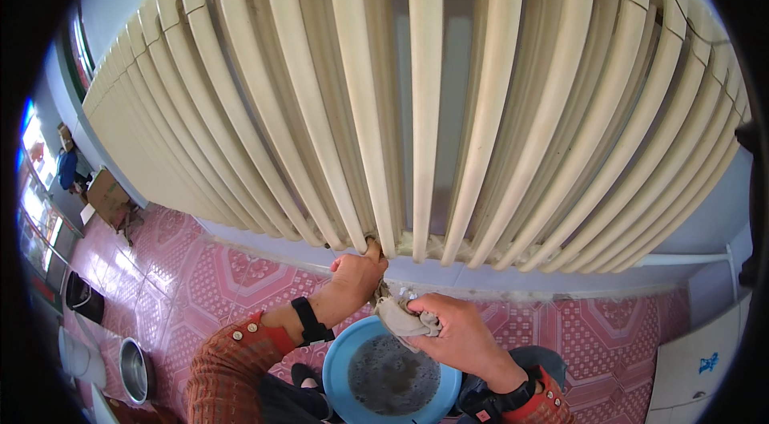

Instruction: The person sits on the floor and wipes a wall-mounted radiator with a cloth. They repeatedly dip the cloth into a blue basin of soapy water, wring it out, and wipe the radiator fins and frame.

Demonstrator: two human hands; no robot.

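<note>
My left hand (358, 272) reaches to the bottom of a cream column radiator (425, 123), its fingertips in the gap between two columns and partly hidden. A crumpled grey-beige rag (404, 319) is gripped in my right hand (459, 331), to the right of the left one. The rag's darker, twisted end runs up to the left hand; whether those fingers hold it cannot be seen. Directly below the hands stands a light-blue plastic basin (336, 373) of murky grey water (393, 373) with bubbles on top.
Pink patterned tiles (198, 286) cover the floor. To the left are a metal bowl (137, 370), a black bucket (84, 296), a whitish bucket (84, 358) and a cardboard box (111, 198). A white pipe (685, 258) and a white cabinet (691, 358) stand at right.
</note>
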